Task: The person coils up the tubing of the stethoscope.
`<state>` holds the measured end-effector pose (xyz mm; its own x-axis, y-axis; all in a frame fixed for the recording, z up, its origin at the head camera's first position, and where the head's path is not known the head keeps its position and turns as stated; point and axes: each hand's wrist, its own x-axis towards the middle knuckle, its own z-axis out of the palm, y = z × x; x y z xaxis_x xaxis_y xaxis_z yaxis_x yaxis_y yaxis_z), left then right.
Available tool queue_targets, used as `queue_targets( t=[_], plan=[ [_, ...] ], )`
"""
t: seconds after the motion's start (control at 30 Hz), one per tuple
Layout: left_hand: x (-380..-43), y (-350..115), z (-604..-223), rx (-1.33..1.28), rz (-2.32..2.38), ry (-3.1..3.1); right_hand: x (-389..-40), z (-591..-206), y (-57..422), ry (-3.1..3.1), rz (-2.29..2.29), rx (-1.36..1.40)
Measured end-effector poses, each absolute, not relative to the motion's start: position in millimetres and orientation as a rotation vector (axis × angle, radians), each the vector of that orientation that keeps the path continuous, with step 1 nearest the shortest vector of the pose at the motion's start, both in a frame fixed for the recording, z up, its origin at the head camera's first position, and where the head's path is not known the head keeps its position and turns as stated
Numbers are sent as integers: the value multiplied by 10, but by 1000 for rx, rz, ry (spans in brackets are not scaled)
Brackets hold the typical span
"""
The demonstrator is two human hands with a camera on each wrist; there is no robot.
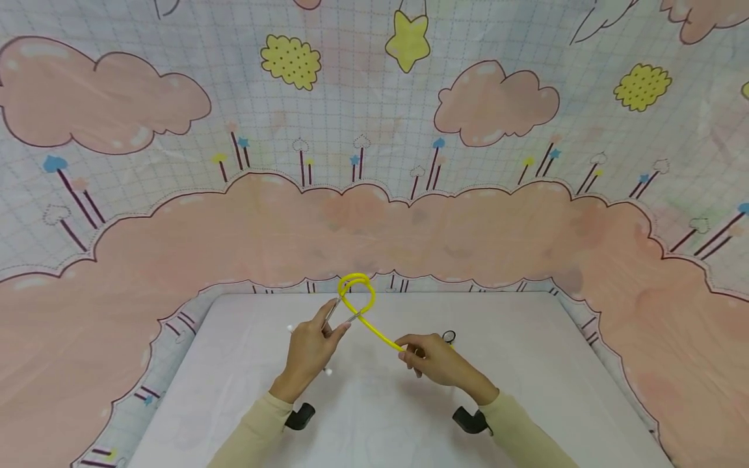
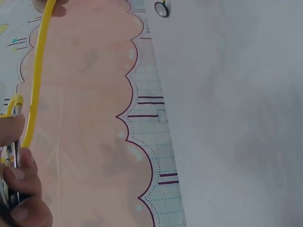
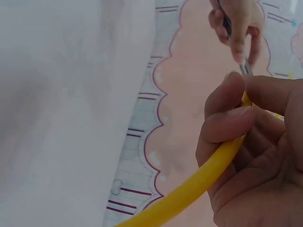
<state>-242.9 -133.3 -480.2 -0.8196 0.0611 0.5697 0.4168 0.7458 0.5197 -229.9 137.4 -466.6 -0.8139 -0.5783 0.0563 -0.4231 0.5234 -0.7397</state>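
A stethoscope hangs between my hands above the table. My left hand grips its metal ear tubes, fingers and thumb curled round them in the left wrist view. White ear tips poke out behind that hand. Ahead of it, the yellow tubing makes an upright loop, then slopes down to my right hand. That hand pinches the tubing between thumb and fingers; in the right wrist view the yellow tube runs on past the fingers. Beside the right hand is the round, dark-rimmed chest piece.
Below both hands lies a white table. A patterned cloth with clouds and stars stands behind and around it. Black curved pieces sit at both wrists, beside the sleeves.
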Motion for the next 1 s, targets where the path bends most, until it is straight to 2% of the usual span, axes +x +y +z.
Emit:
queue_targets(
  t=[0.37, 0.63, 1.0],
  plan=[
    [-2459, -1350, -4764, -339, -901, -2449, -2214, -4416, 1400, 2652, -1122, -838],
    [-2442, -1327, -4799, -357, -897, -2493, -2159, -4254, 1446, 2696, -1014, -925],
    [-2397, -1284, -4744, -428, -943, -2532, -2182, -4124, 1539, 2820, -1103, -1046]
  ],
)
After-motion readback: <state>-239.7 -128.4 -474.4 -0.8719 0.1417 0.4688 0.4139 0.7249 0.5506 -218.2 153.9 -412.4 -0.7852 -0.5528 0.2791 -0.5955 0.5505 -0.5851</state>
